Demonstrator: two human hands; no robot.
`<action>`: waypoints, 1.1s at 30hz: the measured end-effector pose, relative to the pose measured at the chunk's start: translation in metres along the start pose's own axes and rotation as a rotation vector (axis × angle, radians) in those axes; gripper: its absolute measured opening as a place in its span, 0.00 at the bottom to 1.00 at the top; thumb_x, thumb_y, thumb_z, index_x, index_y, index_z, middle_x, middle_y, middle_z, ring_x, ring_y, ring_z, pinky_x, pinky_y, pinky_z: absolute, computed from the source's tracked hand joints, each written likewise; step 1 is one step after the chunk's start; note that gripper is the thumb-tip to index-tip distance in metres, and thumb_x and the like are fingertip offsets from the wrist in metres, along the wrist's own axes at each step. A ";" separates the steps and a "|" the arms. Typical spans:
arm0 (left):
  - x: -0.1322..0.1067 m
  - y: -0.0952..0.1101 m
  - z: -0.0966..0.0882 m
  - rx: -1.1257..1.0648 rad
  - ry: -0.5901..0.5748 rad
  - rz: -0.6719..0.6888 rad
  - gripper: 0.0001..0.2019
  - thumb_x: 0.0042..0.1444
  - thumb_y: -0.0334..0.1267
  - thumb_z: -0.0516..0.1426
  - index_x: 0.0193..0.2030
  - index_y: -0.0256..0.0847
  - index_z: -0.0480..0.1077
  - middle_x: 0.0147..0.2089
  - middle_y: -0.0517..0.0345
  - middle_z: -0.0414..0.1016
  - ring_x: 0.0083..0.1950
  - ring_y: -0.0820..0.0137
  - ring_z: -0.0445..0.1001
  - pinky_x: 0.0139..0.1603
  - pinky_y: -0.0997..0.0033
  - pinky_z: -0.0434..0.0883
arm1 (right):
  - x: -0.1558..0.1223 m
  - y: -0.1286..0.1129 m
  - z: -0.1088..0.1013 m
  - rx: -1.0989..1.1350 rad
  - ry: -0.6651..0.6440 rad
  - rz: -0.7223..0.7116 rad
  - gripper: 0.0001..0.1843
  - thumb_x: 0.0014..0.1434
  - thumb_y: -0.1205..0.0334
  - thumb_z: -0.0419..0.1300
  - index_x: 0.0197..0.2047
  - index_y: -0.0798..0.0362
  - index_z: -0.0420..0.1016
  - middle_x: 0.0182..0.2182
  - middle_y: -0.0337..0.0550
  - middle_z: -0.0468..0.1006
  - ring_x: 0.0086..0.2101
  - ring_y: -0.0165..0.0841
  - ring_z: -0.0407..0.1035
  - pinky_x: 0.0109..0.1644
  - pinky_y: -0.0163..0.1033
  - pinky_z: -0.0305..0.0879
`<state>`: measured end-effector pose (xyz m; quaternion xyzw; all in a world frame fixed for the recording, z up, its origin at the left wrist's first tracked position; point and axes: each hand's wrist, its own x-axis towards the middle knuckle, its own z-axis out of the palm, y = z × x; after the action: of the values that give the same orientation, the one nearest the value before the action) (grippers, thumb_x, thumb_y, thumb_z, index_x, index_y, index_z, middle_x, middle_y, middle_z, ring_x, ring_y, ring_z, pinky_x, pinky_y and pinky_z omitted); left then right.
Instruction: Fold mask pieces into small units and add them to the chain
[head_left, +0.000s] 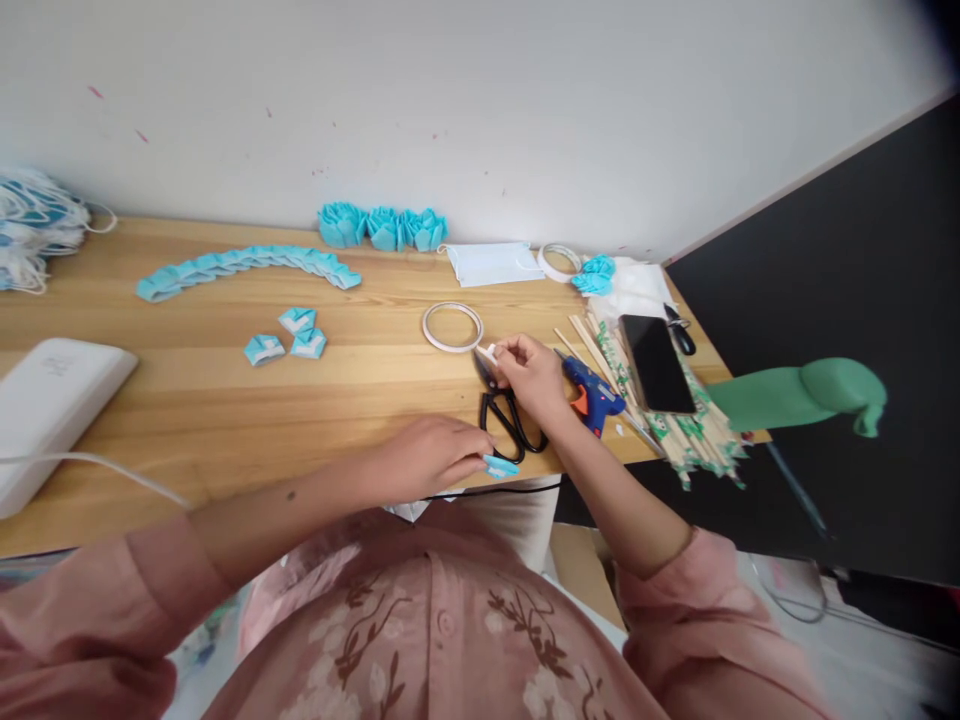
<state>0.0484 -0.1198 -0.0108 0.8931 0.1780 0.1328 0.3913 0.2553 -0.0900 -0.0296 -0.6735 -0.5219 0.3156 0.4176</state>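
Note:
My left hand [442, 455] is near the table's front edge, its fingers pinched on a small folded blue paper piece [501, 467]. My right hand [531, 375] is closed over the blades of black-handled scissors [517, 430], which lie on the wood. Between its fingertips is a small white strip [489, 352], seemingly tape. Just beyond it lies a thin roll of white tape [452, 328]. Off to the left are several folded blue pieces [264, 349] with white strips on them. Behind them curves a chain of joined blue folds [247, 262].
Blue paper flowers [384, 228] line the wall, with a face mask [495, 263] beside them. To the right are a blue glue gun [596, 392], a phone [657, 363], wrapped chopsticks [694, 435] and a green balloon [802, 393]. A white power bank [64, 410] with a cable sits left.

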 end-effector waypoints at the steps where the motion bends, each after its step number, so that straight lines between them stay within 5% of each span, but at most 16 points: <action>1: 0.000 0.000 0.001 -0.006 0.004 -0.009 0.14 0.68 0.44 0.47 0.45 0.43 0.73 0.44 0.54 0.79 0.46 0.66 0.77 0.49 0.69 0.69 | 0.001 0.001 0.000 0.054 0.007 0.029 0.09 0.55 0.54 0.58 0.31 0.51 0.70 0.21 0.33 0.73 0.19 0.27 0.66 0.24 0.33 0.63; 8: -0.003 0.008 -0.014 -0.255 0.079 -0.113 0.11 0.65 0.42 0.51 0.39 0.40 0.71 0.38 0.57 0.77 0.39 0.70 0.74 0.40 0.72 0.67 | -0.005 -0.011 -0.002 0.193 0.015 0.027 0.13 0.55 0.49 0.59 0.35 0.50 0.69 0.23 0.33 0.72 0.20 0.26 0.67 0.25 0.32 0.65; 14: 0.009 0.003 -0.056 -0.347 0.624 -0.241 0.10 0.63 0.44 0.53 0.36 0.39 0.67 0.37 0.56 0.76 0.39 0.69 0.73 0.42 0.70 0.68 | -0.011 -0.021 -0.005 0.068 -0.003 -0.132 0.11 0.57 0.52 0.59 0.33 0.52 0.71 0.27 0.36 0.73 0.26 0.27 0.65 0.28 0.32 0.64; 16: 0.026 -0.012 -0.060 -0.313 0.704 -0.225 0.09 0.62 0.42 0.54 0.36 0.39 0.66 0.35 0.57 0.76 0.38 0.69 0.74 0.41 0.70 0.68 | -0.012 -0.021 -0.003 0.049 -0.016 -0.158 0.11 0.58 0.53 0.59 0.33 0.52 0.72 0.27 0.36 0.73 0.26 0.26 0.65 0.28 0.32 0.64; 21: 0.066 -0.054 -0.050 -0.416 0.572 -0.136 0.08 0.59 0.40 0.55 0.34 0.39 0.65 0.34 0.56 0.78 0.38 0.68 0.77 0.41 0.70 0.69 | -0.012 -0.020 0.000 0.011 -0.022 -0.172 0.12 0.58 0.52 0.58 0.32 0.52 0.71 0.25 0.35 0.72 0.23 0.26 0.64 0.27 0.32 0.62; 26: 0.074 -0.070 -0.047 -0.536 0.510 -0.116 0.11 0.58 0.45 0.55 0.37 0.38 0.65 0.39 0.51 0.80 0.43 0.65 0.78 0.46 0.67 0.70 | -0.009 -0.015 -0.002 -0.077 -0.006 -0.168 0.11 0.58 0.54 0.58 0.31 0.52 0.72 0.25 0.36 0.75 0.25 0.27 0.65 0.30 0.33 0.61; 33: 0.065 -0.074 -0.052 -0.161 0.466 -0.188 0.10 0.59 0.43 0.54 0.35 0.38 0.71 0.37 0.56 0.79 0.40 0.66 0.75 0.45 0.69 0.68 | -0.005 -0.015 -0.003 -0.120 0.044 -0.191 0.08 0.57 0.57 0.57 0.31 0.52 0.72 0.29 0.38 0.79 0.29 0.30 0.71 0.36 0.35 0.64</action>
<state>0.0715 -0.0121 -0.0256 0.7839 0.3343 0.3118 0.4203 0.2499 -0.0936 -0.0148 -0.6514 -0.5922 0.2277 0.4161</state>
